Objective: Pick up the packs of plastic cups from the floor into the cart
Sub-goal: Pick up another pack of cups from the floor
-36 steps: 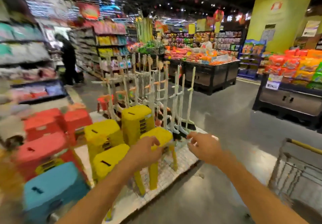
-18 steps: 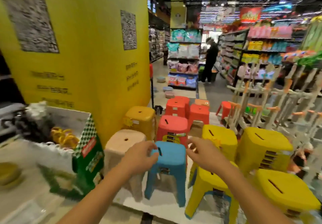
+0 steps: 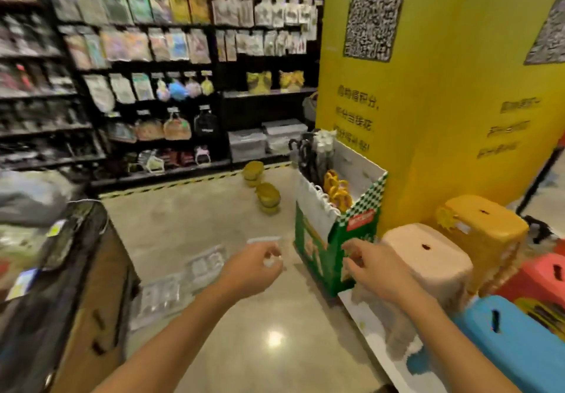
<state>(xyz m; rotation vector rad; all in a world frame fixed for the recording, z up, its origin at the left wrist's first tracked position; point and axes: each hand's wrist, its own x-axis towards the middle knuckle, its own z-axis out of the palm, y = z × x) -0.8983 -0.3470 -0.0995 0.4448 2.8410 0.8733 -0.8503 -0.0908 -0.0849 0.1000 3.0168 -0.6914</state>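
Frame is motion-blurred. I have both arms stretched forward over the floor (image 3: 214,224). My left hand (image 3: 253,265) is loosely curled, fingers pinched near something small and white; too blurred to say whether it holds anything, so I cannot tell the grip there. My right hand (image 3: 371,265) is also half-curled, hanging in front of the green box (image 3: 324,245); nothing visibly in it, grip state unclear too.

Cup packs (image 3: 180,285): clear plastic packs lying flat on the floor, just left of and below my left hand, beside the dark display (image 3: 61,285) at the left edge. Another clear strip (image 3: 263,240) shows just above the left hand, blurred.

Further back on the floor, two stacks of yellow bowls (image 3: 263,184), near the shelves (image 3: 153,71). The green box stands against the yellow pillar (image 3: 443,86) and holds umbrellas. To the right of it: beige stool (image 3: 428,258), orange stool (image 3: 483,221), blue stool (image 3: 516,340), red stool (image 3: 541,276), close together.
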